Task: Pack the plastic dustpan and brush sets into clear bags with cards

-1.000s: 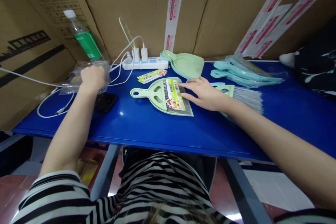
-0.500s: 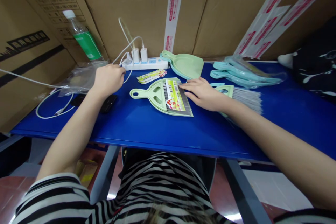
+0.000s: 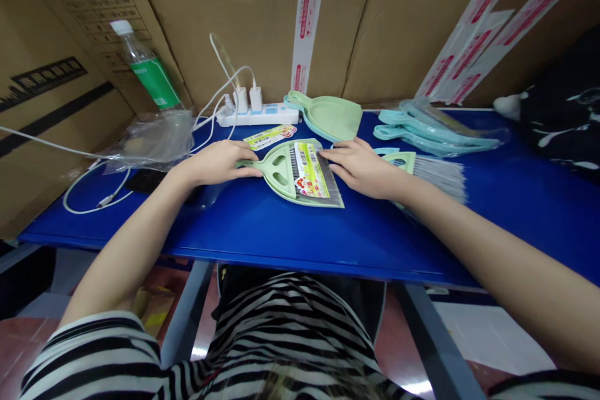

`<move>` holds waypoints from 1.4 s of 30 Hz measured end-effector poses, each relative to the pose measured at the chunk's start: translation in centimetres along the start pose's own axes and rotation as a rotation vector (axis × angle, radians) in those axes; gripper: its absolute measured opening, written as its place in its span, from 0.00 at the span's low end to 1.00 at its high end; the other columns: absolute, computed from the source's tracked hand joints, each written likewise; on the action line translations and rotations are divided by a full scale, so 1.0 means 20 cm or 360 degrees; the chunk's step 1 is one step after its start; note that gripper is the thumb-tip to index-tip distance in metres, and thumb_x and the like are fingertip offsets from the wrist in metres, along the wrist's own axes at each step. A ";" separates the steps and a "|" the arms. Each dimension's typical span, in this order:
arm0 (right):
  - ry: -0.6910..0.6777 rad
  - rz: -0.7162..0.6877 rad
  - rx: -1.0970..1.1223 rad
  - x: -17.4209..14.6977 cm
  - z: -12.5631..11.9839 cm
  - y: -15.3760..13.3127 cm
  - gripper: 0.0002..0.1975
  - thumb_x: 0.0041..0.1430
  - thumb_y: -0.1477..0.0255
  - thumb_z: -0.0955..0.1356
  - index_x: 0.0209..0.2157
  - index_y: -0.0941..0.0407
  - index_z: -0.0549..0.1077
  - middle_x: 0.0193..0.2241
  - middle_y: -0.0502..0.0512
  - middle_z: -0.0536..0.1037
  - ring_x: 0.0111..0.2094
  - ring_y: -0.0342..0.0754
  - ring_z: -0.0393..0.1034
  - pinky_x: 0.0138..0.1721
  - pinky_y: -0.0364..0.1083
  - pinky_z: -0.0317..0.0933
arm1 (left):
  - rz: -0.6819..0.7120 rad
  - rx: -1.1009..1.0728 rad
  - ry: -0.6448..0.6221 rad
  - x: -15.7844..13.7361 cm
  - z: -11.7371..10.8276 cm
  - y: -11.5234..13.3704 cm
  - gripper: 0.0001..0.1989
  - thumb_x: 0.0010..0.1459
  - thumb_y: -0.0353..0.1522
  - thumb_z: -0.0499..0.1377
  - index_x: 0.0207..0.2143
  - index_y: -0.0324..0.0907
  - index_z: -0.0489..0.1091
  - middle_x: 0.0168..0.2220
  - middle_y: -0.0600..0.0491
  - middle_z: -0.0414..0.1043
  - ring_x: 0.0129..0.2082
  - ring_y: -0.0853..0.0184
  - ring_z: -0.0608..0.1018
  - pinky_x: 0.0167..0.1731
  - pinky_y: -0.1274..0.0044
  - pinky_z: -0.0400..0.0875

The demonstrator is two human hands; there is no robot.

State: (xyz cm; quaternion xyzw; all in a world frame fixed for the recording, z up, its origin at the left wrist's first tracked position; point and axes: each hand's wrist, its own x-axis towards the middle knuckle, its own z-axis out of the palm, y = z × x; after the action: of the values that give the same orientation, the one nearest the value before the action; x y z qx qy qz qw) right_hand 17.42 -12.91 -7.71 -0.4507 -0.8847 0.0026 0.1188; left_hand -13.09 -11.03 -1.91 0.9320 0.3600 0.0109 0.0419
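A light green dustpan (image 3: 305, 201) lies flat on the blue table, its handle pointing left. Nested in it is a small brush (image 3: 280, 170) with grey bristles, and a printed label card (image 3: 312, 170) covers part of the bristles. My left hand (image 3: 218, 162) has its thumb and fingers on either side of the handle, hiding the handle's end. With fingers stretched out, my right hand (image 3: 359, 165) rests its fingertips at the card's right edge and the dustpan's wide end. Beside that hand, partly hidden under my forearm, lies another brush (image 3: 438, 175) with pale bristles.
Behind are loose label cards (image 3: 270, 136), a green dustpan (image 3: 335, 115) stacked on a blue one and a white power strip (image 3: 260, 115). Bagged blue dustpans (image 3: 435, 131) lie at right. Plastic bags (image 3: 154, 140), a bottle (image 3: 152, 75) and a cable (image 3: 70, 200) are at left.
My left hand has moved right and down from beside the plastic bags to the dustpan's handle. My right hand and the dustpan have stayed in place.
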 end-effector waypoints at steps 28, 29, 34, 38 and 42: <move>0.0424 0.0385 0.0840 0.01 -0.09 0.01 0.17 0.55 0.63 0.68 0.44 0.56 0.80 0.33 0.57 0.80 0.33 0.52 0.72 0.37 0.53 0.68 | 0.0009 0.0033 0.0013 0.01 0.04 0.03 0.23 0.64 0.46 0.53 0.51 0.41 0.74 0.45 0.46 0.77 0.41 0.62 0.79 0.42 0.73 0.72; 0.0429 0.0406 0.0898 0.01 -0.09 0.01 0.17 0.55 0.63 0.69 0.44 0.56 0.80 0.32 0.57 0.79 0.32 0.50 0.71 0.36 0.52 0.67 | -0.0007 0.0055 0.0009 0.01 0.04 0.03 0.23 0.64 0.47 0.53 0.51 0.41 0.74 0.45 0.46 0.77 0.41 0.61 0.79 0.42 0.73 0.72; 0.0333 0.0509 0.1137 0.01 -0.10 0.03 0.16 0.53 0.65 0.71 0.42 0.57 0.80 0.28 0.54 0.74 0.26 0.45 0.64 0.29 0.47 0.63 | -0.0235 0.0248 0.0045 0.00 -0.01 0.04 0.23 0.66 0.45 0.47 0.49 0.43 0.75 0.46 0.47 0.77 0.45 0.59 0.78 0.44 0.71 0.71; 0.0312 0.0498 0.1217 0.00 -0.11 0.04 0.16 0.52 0.63 0.71 0.41 0.56 0.79 0.27 0.53 0.73 0.25 0.44 0.62 0.25 0.46 0.60 | -0.0678 0.0467 0.0203 -0.03 -0.09 0.02 0.20 0.65 0.38 0.46 0.48 0.43 0.75 0.48 0.45 0.76 0.48 0.55 0.77 0.43 0.69 0.70; 0.0266 0.0508 0.1192 0.00 -0.12 0.06 0.17 0.52 0.63 0.71 0.42 0.56 0.79 0.27 0.52 0.72 0.22 0.42 0.58 0.21 0.45 0.55 | -0.1148 0.0591 0.0343 -0.09 -0.16 0.00 0.22 0.66 0.34 0.43 0.49 0.39 0.73 0.51 0.40 0.73 0.49 0.51 0.76 0.43 0.65 0.69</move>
State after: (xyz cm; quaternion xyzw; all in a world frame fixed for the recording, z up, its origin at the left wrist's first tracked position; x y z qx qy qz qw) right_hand 18.99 -12.44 -5.46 -0.5065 -0.7291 0.3060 0.3439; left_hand -14.59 -12.09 1.38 0.7315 0.6613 0.0279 -0.1637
